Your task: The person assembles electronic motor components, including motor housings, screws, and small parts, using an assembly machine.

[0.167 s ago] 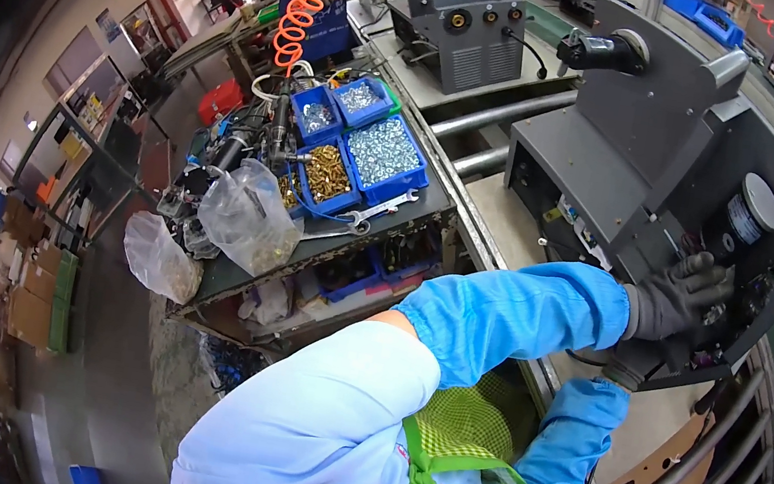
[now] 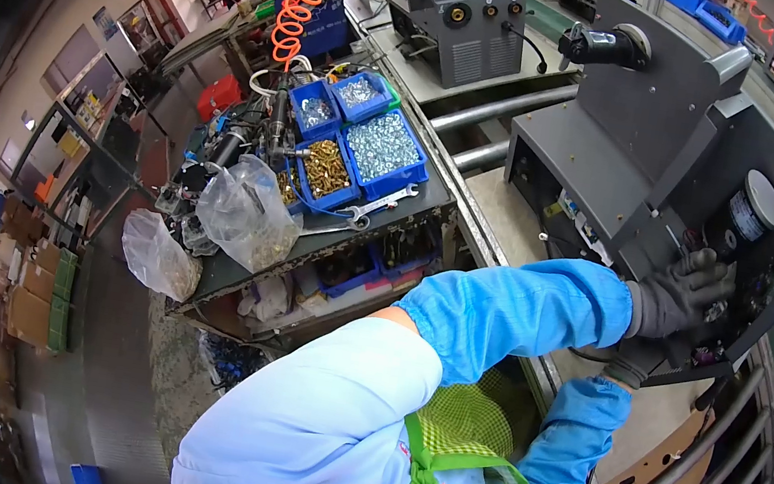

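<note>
Over at the right, the gloved left hand (image 2: pixel 680 294) lies spread against the grey machine's open side panel (image 2: pixel 720 183), bracing it, grasping nothing. Right hand (image 2: pixel 633 362) sits underneath; whether it grips, I cannot tell. Blue screw bins (image 2: pixel 362 142) wait nearby on the table (image 2: pixel 413 208).

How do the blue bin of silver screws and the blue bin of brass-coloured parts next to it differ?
The bin of silver screws is wider and holds pale, shiny silver pieces; the bin of brass-coloured parts is narrower and holds yellow-gold pieces. The silver one lies nearer the grey machine, the brass one nearer the clear plastic bag. Both are open blue plastic trays, well filled, on the same cart.
</note>
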The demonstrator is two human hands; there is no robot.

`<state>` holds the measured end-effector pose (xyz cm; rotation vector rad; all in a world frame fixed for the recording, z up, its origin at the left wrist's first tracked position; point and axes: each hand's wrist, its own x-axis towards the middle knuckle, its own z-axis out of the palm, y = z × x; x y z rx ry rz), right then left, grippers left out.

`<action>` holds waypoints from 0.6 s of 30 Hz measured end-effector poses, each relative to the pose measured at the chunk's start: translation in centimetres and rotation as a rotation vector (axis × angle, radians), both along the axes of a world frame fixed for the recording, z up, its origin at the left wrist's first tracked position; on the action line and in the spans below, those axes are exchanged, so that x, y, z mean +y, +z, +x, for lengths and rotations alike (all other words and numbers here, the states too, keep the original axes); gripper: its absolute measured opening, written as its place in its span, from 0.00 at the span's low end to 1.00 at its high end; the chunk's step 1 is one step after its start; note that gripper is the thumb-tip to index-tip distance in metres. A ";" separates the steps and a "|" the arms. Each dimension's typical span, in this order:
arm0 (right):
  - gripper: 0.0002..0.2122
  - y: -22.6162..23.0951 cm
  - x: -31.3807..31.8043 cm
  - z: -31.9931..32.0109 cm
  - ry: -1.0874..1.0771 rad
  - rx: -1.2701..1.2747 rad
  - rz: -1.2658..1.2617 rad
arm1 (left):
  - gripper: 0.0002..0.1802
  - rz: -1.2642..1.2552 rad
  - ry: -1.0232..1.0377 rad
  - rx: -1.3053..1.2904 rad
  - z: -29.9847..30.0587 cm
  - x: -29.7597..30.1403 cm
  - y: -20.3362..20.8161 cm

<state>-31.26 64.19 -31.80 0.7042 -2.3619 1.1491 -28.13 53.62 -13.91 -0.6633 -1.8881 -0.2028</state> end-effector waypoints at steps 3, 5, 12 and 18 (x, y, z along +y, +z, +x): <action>0.24 2.8 -1.3 1.2 -0.036 0.020 -0.074 | 0.20 -0.054 0.110 0.083 0.0 -0.7 0.2; 0.23 4.6 -1.7 2.3 -0.021 0.052 -0.134 | 0.22 -0.111 -0.006 -0.067 0.4 -1.1 0.3; 0.24 2.8 -0.3 2.6 -0.016 -0.066 -0.158 | 0.18 -0.042 -0.114 -0.079 1.5 -1.3 1.6; 0.25 0.5 -0.3 0.9 0.108 -0.064 -0.266 | 0.23 -0.076 -0.156 -0.046 1.0 -2.0 0.7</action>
